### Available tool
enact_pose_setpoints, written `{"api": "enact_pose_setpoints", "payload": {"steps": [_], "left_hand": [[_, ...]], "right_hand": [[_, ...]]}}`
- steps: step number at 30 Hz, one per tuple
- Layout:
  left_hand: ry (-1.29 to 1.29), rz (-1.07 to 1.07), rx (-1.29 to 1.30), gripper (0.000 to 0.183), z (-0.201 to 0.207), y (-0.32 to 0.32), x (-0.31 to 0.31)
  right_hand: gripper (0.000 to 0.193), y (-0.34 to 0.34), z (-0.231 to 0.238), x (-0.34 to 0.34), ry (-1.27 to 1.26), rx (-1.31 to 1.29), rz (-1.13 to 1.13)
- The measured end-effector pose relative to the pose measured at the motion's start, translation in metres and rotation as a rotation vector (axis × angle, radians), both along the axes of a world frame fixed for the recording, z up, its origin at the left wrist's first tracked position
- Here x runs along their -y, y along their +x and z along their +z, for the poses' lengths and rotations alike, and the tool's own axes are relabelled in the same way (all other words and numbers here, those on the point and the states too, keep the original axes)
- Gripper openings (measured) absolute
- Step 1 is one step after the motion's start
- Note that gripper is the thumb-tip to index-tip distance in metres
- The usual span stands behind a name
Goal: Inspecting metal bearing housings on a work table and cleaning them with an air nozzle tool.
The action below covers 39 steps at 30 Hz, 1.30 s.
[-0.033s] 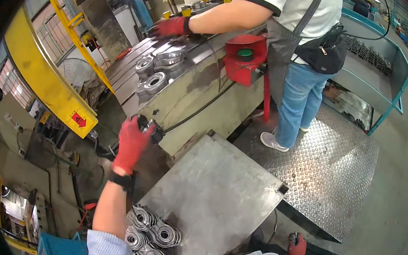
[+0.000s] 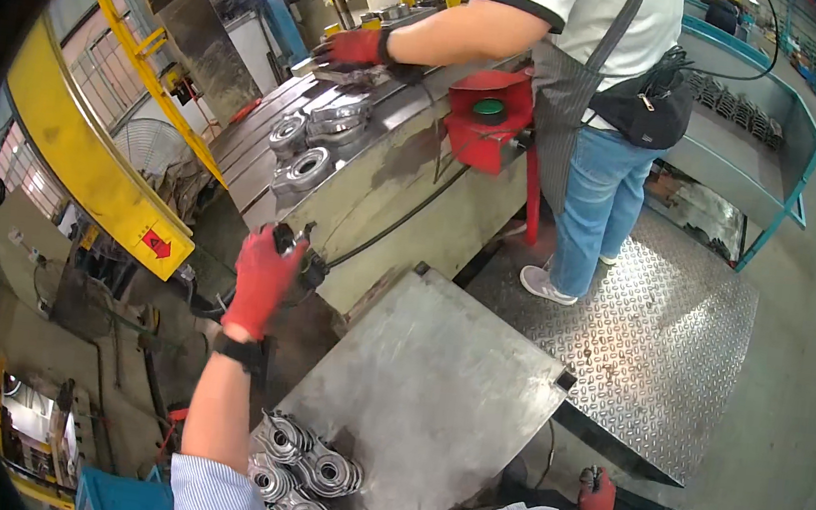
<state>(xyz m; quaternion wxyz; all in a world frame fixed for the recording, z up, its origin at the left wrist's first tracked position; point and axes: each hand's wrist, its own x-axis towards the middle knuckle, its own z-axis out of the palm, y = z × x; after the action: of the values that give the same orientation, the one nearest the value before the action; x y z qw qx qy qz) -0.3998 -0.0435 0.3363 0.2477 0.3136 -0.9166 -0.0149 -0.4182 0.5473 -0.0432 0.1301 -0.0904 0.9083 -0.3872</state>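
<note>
My left hand (image 2: pixel 262 281), in a red glove, is raised beside the near corner of the machine bed. Its fingers curl around a dark, partly shiny object whose kind I cannot make out. Just right of it is a dark fitting (image 2: pixel 314 270) with a black cable. Low on the right, my right hand (image 2: pixel 598 498), also gloved in red, is closed; what it holds, if anything, is hidden. Between my arms lies a bare metal table (image 2: pixel 446 360), with stacks of ringed metal parts (image 2: pixel 328 470) at its near left corner.
A co-worker (image 2: pixel 598 85) stands on a tread-plate platform (image 2: pixel 662 324), one red-gloved hand (image 2: pixel 353 47) over the machine bed (image 2: pixel 249 151). More ringed parts (image 2: pixel 309 168) lie there. A red box with a green button (image 2: pixel 490 111) hangs nearby. A yellow beam (image 2: pixel 87 158) crosses the left.
My left hand has shifted slightly up and left. The co-worker's hand has moved a little up and right over the machine bed. My right hand looks nearly unchanged.
</note>
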Motion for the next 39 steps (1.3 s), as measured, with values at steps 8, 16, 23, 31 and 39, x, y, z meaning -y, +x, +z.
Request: {"api": "enact_pose_setpoints", "payload": {"steps": [8, 16, 23, 31, 39], "left_hand": [[0.002, -0.039, -0.083, 0.047, 0.044, -0.1, 0.054], [-0.108, 0.125, 0.237, 0.058, 0.051, -0.2, 0.087], [-0.366, 0.096, 0.321, 0.079, 0.031, -0.246, 0.115], [-0.329, 0.098, 0.556, 0.067, 0.046, -0.28, 0.131], [-0.217, 0.15, 0.716, 0.073, 0.043, -0.299, 0.137]], "right_hand": [[0.037, -0.015, 0.011, -0.011, -0.006, -0.094, -0.083], [0.049, -0.02, 0.006, -0.025, 0.057, 0.02, -0.146], [0.033, -0.008, -0.023, -0.029, 0.145, -0.279, -0.234], [0.044, -0.011, 0.005, -0.017, 0.111, -0.029, -0.264], [0.05, 0.004, 0.009, -0.021, 0.206, 0.044, -0.328]]}}
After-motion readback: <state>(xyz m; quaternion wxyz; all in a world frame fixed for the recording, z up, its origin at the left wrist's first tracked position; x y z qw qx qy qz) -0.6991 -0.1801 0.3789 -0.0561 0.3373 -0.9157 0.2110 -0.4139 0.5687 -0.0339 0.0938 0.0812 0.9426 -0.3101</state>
